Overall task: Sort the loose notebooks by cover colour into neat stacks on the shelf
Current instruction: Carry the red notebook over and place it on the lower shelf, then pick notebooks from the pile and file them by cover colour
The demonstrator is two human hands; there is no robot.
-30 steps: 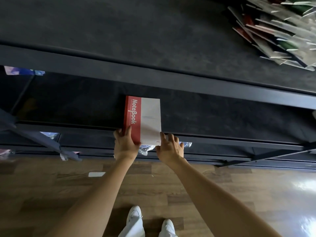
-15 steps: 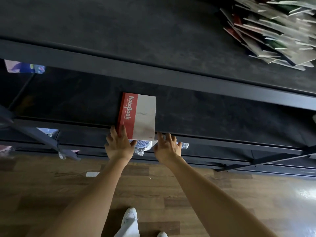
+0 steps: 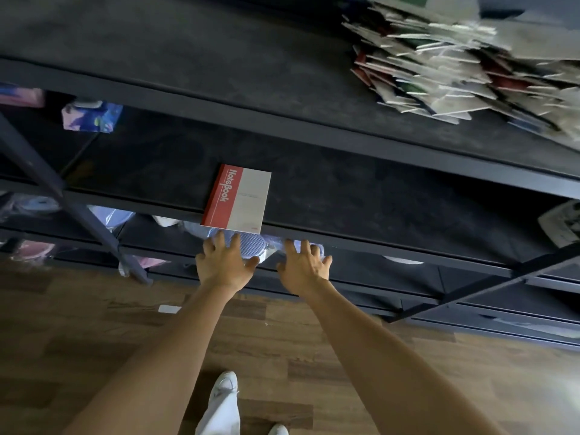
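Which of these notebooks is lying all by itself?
The red-and-white notebook printed "NoteBook", flat at the front of the lower shelf; the rest sit jumbled in a heap on the upper shelf.

The left hand [image 3: 224, 266] and right hand [image 3: 306, 271] are bare, forearms [image 3: 175, 356] too; white trousers [image 3: 219, 412] and white shoes [image 3: 226, 384] at six o'clock.

Red notebook [image 3: 238, 199] flat on shelf [image 3: 376, 196]; left hand [image 3: 224, 262], right hand [image 3: 303, 268] spread just below
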